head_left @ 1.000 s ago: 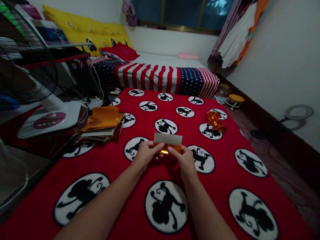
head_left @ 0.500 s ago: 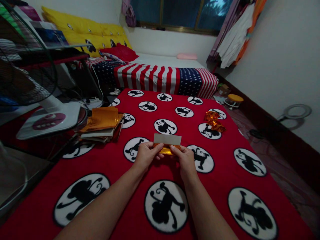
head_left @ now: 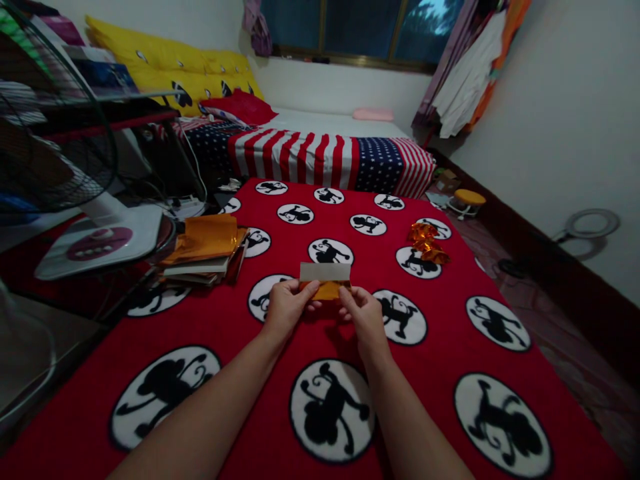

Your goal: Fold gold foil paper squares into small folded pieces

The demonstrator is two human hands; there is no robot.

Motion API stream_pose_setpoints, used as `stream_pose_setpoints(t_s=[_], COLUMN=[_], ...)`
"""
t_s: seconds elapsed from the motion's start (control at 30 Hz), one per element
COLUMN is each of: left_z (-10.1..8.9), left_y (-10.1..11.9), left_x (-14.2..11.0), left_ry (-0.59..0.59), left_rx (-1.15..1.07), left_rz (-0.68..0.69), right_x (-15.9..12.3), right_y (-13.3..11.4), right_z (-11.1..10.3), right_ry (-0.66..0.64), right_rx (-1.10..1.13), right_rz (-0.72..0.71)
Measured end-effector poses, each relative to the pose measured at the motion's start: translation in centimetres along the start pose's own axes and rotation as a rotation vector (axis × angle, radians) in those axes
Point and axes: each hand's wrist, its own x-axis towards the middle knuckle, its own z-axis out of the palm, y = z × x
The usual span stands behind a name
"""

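Observation:
Between my two hands is a sheet of gold foil paper [head_left: 327, 291], partly folded, with a pale grey strip of its back standing up along the far edge. My left hand [head_left: 290, 303] pinches its left end, the thumb lying on the shiny side. At the right end my right hand [head_left: 364, 312] grips it the same way, thumb on top. Both hands are held above a red blanket [head_left: 250, 373] with black monkey figures in white circles. To the left lies a stack of gold paper sheets [head_left: 205, 243]. Crumpled or folded shiny orange-gold foil pieces [head_left: 427, 243] rest on the right.
A white fan base [head_left: 100, 243] stands left of the blanket, near a shelf with cables. Behind is a bed with a stars-and-stripes cover [head_left: 320, 155]. A yellow-topped stool [head_left: 469, 197] and a grey ring [head_left: 593, 221] are at the right.
Both hands have shifted slightly left with the foil paper. The paper's shiny face has tilted, and more of it shows between the thumbs.

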Motion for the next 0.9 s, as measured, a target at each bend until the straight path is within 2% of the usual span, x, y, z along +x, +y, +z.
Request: stream_pose_setpoints(t_s=[0.17, 0.47, 0.67, 0.73, 0.83, 0.9], left_z=[0.5, 0.9, 0.8, 0.3, -0.7, -1.1], left_y=[-0.3, -0.5, -0.3, -0.3, -0.3, -0.3], left_x=[-0.4, -0.5, -0.6, -0.2, 0.8, 1.2], left_ry=[-0.071, -0.059, -0.052, -0.002, 0.145, 0.168], left_rx=[-0.003, -0.018, 0.022, 0.034, -0.013, -0.049], left_rz=[0.014, 0.076, 0.066, 0.063, 0.078, 0.095], right_x=[0.2, 0.2, -0.1, 0.0, 0.2, 0.3], right_y=[1.0, 0.9, 0.2, 0.1, 0.0, -0.1], right_z=[0.0, 0.1, 0.2, -0.2, -1.1, -1.5], right_ry=[-0.043, -0.013, -0.030, -0.013, 0.057, 0.081], right_rx=[-0.074, -0.051, -0.068, -0.055, 0.015, 0.066], right_rz=[-0.058, -0.021, 0.024, 0.039, 0.051, 0.035])
